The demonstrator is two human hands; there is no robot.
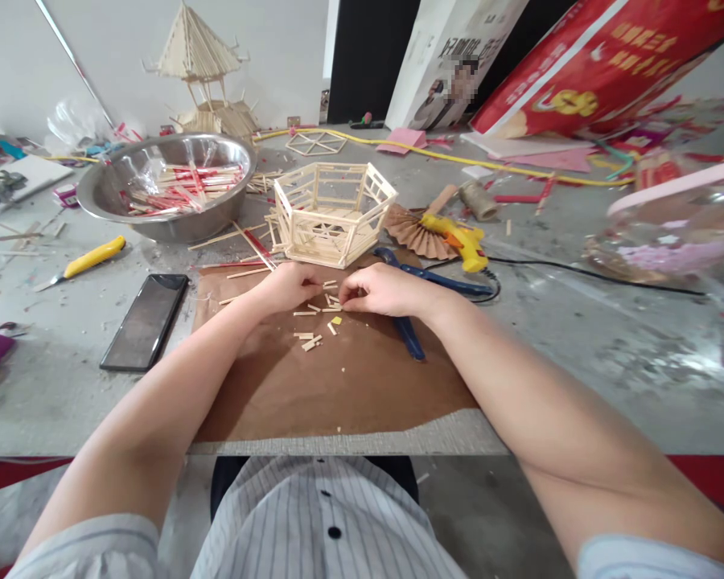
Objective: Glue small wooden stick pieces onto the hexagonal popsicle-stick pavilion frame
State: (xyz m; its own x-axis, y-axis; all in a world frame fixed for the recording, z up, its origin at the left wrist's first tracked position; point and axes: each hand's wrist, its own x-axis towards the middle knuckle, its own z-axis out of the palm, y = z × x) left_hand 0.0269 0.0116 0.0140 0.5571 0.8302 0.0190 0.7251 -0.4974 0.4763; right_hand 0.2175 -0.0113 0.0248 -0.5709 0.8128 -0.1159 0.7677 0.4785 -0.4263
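Observation:
Over a brown paper sheet (277, 394), my two hands work close together among short cut wooden sticks (305, 335). My left hand (290, 287) is closed, thumb and fingers curled together; whatever they hold is too small to make out. My right hand (374, 289) has its fingertips pinched together, down at the small stick pieces, and what lies in the pinch is hidden. Just behind them stands a hexagonal wooden-stick frame (338, 213) with railing-like sides. Blue-handled pliers (410, 334) lie partly under my right forearm. A yellow scrap (336, 320) rests among the pieces.
A metal bowl (162, 229) of red-tipped sticks stands at left, before a stick pagoda (199, 48). Nearby are a yellow utility knife (95, 256) and a phone (145, 322). A yellow glue gun (467, 245) with cord and a clear pink-rimmed container (669, 233) occupy the right.

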